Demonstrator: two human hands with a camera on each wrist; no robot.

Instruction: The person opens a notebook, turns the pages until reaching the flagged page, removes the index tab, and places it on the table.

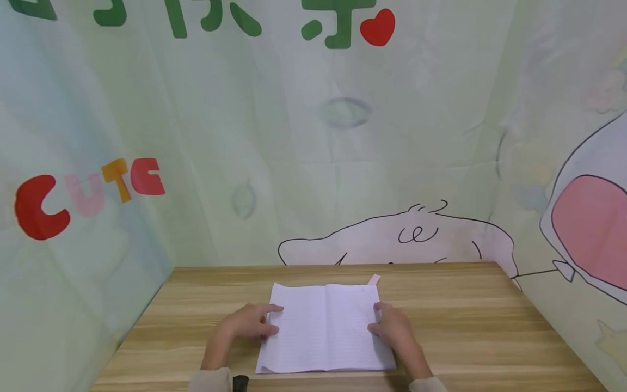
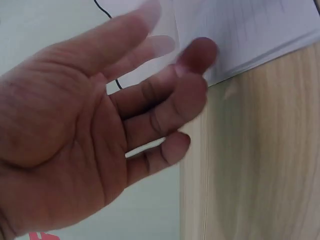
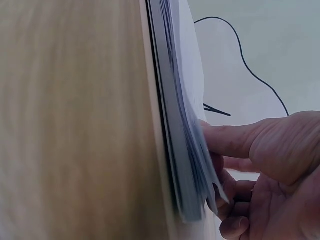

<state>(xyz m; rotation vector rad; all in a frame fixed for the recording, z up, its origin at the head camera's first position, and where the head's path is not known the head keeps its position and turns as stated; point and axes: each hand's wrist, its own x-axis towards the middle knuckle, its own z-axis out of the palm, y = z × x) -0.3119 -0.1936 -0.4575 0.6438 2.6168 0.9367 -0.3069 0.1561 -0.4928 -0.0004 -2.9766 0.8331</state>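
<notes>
An open notebook with lined white pages lies flat on the wooden table, its fold running down the middle. At its left edge is my left hand, thumb and index finger stretched over the margin. The left wrist view shows that hand's palm and loosely bent fingers, with nothing gripped between them. My right hand is at the opposite edge. In the right wrist view its thumb lies on top of the page edge, other fingers beneath, pinching a few pages that lift slightly apart at the corner.
A pink tab sticks out from the notebook's top right. The wooden table extends on both sides. Behind it hangs a pale green printed cloth with cartoon drawings and letters. A dark object shows beside the left sleeve.
</notes>
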